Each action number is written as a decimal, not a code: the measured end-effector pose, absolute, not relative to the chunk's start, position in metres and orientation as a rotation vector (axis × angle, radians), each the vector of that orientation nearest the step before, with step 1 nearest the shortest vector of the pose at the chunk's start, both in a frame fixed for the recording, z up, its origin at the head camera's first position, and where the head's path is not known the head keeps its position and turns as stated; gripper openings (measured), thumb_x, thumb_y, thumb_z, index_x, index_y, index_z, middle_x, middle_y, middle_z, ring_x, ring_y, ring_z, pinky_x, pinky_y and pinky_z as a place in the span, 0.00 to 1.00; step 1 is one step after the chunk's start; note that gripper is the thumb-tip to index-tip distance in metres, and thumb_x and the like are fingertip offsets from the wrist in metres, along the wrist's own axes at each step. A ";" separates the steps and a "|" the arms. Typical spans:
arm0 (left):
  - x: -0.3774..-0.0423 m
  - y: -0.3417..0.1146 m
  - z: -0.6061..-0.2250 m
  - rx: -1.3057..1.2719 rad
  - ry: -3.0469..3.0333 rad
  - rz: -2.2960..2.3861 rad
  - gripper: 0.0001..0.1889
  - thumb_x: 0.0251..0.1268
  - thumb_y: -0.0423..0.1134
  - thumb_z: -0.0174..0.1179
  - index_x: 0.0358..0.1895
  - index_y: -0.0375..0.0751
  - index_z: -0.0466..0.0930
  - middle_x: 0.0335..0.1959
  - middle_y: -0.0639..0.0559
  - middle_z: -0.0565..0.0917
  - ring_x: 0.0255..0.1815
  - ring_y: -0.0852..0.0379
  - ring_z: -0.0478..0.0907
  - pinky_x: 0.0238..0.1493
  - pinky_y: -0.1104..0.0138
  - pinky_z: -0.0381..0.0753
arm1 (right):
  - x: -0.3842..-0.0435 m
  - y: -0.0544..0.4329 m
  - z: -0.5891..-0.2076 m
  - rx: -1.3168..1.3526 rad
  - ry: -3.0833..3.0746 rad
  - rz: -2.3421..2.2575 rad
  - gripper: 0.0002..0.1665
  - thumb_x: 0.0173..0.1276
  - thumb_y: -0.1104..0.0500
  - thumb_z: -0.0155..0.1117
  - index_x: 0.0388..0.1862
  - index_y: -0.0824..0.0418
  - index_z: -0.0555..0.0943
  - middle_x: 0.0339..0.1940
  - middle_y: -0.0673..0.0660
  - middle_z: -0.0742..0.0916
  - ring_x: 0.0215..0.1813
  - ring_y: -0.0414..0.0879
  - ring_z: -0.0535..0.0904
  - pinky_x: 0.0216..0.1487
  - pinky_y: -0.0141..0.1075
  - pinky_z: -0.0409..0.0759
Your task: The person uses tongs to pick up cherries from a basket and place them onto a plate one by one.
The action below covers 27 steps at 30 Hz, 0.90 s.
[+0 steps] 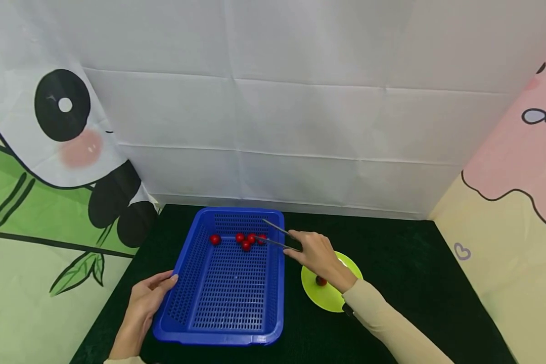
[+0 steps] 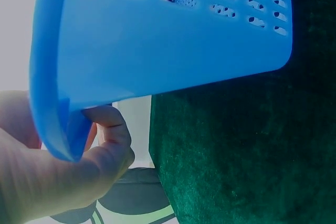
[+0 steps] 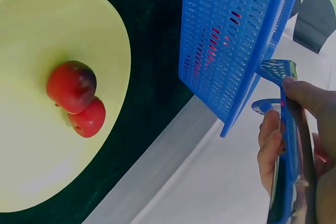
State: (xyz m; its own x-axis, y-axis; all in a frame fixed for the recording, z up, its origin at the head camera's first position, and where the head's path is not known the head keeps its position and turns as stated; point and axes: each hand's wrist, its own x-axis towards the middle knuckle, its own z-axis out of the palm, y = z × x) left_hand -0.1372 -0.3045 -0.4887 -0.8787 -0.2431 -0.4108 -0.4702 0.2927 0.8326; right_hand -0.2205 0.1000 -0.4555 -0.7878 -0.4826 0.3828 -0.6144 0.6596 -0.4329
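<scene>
A blue perforated plastic basket (image 1: 229, 293) stands on the dark green cloth. My left hand (image 1: 145, 301) grips its left rim, thumb on one side and curled fingers on the other in the left wrist view. My right hand (image 1: 318, 255) holds metal tongs (image 1: 276, 227) over the basket's right rim, their arms spread and nothing between the tips. Several cherry tomatoes (image 1: 215, 239) lie toward the basket's far end, some right by the lower tong arm. On a yellow-green plate (image 3: 113, 51) sit two more, a dark-topped tomato (image 3: 72, 87) and a smaller red tomato (image 3: 88, 117).
Dark green cloth (image 1: 405, 273) covers the table around basket and plate. A white curtain (image 1: 300, 121) rises behind the far edge. Printed cloth walls stand at both sides, with a panda (image 1: 68, 151) on the left one.
</scene>
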 end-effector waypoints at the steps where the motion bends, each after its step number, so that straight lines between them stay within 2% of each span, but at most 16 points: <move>1: -0.137 -0.304 -0.489 -0.659 2.350 1.627 0.36 0.76 0.56 0.59 0.74 0.31 0.67 0.66 0.29 0.75 0.53 0.46 0.81 0.52 0.54 0.82 | -0.221 0.098 -0.455 0.888 -2.655 0.814 0.28 0.68 0.55 0.76 0.60 0.71 0.82 0.19 0.47 0.72 0.14 0.32 0.58 0.17 0.24 0.57; 7: -0.137 -0.304 -0.489 -0.661 2.343 1.629 0.37 0.76 0.56 0.58 0.74 0.30 0.65 0.67 0.27 0.73 0.59 0.38 0.78 0.60 0.45 0.76 | -0.226 0.087 -0.455 0.909 -2.693 0.774 0.27 0.68 0.54 0.75 0.60 0.69 0.83 0.20 0.47 0.73 0.14 0.33 0.60 0.17 0.25 0.58; 13: -0.138 -0.304 -0.488 -0.655 2.349 1.632 0.36 0.76 0.55 0.59 0.74 0.30 0.66 0.67 0.27 0.74 0.57 0.40 0.79 0.58 0.47 0.79 | -0.230 0.075 -0.457 0.945 -2.706 0.714 0.24 0.69 0.54 0.75 0.57 0.68 0.84 0.24 0.50 0.80 0.17 0.35 0.66 0.18 0.26 0.63; 18: -0.138 -0.304 -0.489 -0.663 2.346 1.632 0.37 0.76 0.56 0.59 0.74 0.31 0.66 0.67 0.28 0.73 0.59 0.39 0.79 0.59 0.46 0.78 | -0.233 0.066 -0.459 0.965 -2.718 0.686 0.19 0.69 0.54 0.74 0.52 0.65 0.84 0.24 0.49 0.81 0.20 0.36 0.70 0.19 0.26 0.66; 24: -0.138 -0.305 -0.491 -0.665 2.334 1.632 0.38 0.75 0.57 0.59 0.74 0.31 0.66 0.67 0.28 0.73 0.60 0.38 0.77 0.59 0.45 0.76 | -0.237 0.056 -0.465 0.957 -2.780 0.639 0.24 0.70 0.53 0.73 0.57 0.67 0.83 0.28 0.51 0.84 0.21 0.35 0.73 0.21 0.24 0.70; 27: -0.138 -0.305 -0.491 -0.671 2.331 1.631 0.38 0.75 0.58 0.59 0.74 0.32 0.66 0.67 0.29 0.74 0.60 0.39 0.77 0.59 0.46 0.76 | -0.239 0.053 -0.467 0.964 -2.790 0.601 0.24 0.70 0.53 0.73 0.58 0.67 0.83 0.27 0.50 0.82 0.20 0.35 0.72 0.20 0.24 0.69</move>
